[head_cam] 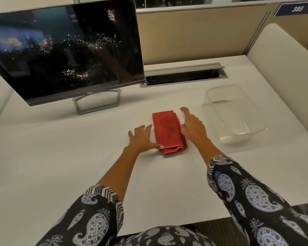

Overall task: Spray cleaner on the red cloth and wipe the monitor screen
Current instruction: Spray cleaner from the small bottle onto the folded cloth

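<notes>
Both hands lie spread flat: left hand (142, 137) with its thumb touching the folded red cloth (167, 132), right hand (192, 126) at its right edge, neither grip holding anything. The cloth lies mid-tabletop (60, 157); speckled monitor (64, 50) far-left, clear container (235, 112) right.

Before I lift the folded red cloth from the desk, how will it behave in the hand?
The red cloth will probably be floppy: it lies in soft rolled folds, so it may unfold and hang if lifted by one edge. It looks light and thin. It seems unlikely to slip, since its surface looks matte and fuzzy. The left hand touches its near corner; the right hand rests at its right edge.
</notes>
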`<state>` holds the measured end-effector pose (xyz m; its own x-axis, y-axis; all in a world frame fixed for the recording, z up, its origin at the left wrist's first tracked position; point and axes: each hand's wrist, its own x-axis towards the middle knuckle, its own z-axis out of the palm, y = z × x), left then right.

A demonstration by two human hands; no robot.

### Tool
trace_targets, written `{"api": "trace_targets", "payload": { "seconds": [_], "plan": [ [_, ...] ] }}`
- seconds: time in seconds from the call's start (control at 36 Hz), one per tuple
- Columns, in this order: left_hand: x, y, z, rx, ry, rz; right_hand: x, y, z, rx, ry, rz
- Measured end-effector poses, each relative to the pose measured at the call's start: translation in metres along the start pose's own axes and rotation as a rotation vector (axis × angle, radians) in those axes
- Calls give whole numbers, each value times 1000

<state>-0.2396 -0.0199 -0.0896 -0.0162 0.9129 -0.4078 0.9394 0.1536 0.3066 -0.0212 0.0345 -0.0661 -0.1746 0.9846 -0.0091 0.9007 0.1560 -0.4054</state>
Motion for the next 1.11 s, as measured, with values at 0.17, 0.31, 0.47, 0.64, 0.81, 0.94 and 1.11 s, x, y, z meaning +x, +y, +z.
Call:
{"api": "trace_targets", "payload": {
  "seconds": [0.17,0.31,0.47,0.64,0.81,0.94,1.11],
  "plan": [
    [3,0,0,-15,2,-17,-7,27,2,251,145,29],
    [3,3,-2,-15,0,-36,-8,38,-1,383,272,20],
    [1,13,-3,-24,4,-38,-15,46,0,460,299,59],
    [1,22,0,-32,4,-46,-15,45,-2,498,300,87],
    [2,25,4,-37,7,-60,-14,45,-5,523,295,91],
    [3,27,7,-53,14,-74,-15,46,-6,539,301,90],
    [5,27,10,-58,23,-87,-13,47,-9,547,343,84]
  ]
}}
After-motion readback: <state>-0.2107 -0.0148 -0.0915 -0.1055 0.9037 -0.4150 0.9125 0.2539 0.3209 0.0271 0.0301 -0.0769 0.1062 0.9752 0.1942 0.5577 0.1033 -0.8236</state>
